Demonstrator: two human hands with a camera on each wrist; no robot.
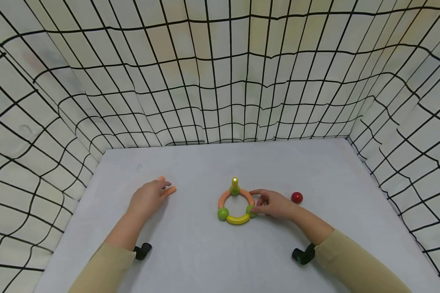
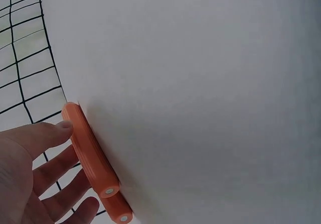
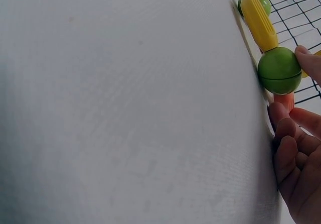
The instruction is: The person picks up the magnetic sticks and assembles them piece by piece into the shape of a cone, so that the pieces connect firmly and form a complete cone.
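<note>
On the left of the table, my left hand (image 1: 149,199) pinches the nearer of two orange sticks (image 2: 93,151), thumb on one side, fingers partly hidden behind it. The other orange stick (image 2: 120,211) lies just beside it, mostly covered. At the centre is a ring of two orange curved pieces (image 1: 224,198), a yellow curved piece (image 1: 238,220) and three green balls (image 1: 223,213). A yellow stick (image 1: 235,182) stands up from the ball at the back. My right hand (image 1: 274,204) holds the ring's right side, thumb against the right green ball (image 3: 279,70), a finger at the orange curve.
A red ball (image 1: 297,197) lies just beyond my right wrist. The white table (image 1: 201,252) is bounded at the back and sides by white walls with black netting (image 1: 220,89). Small black devices (image 1: 303,254) are strapped at both wrists.
</note>
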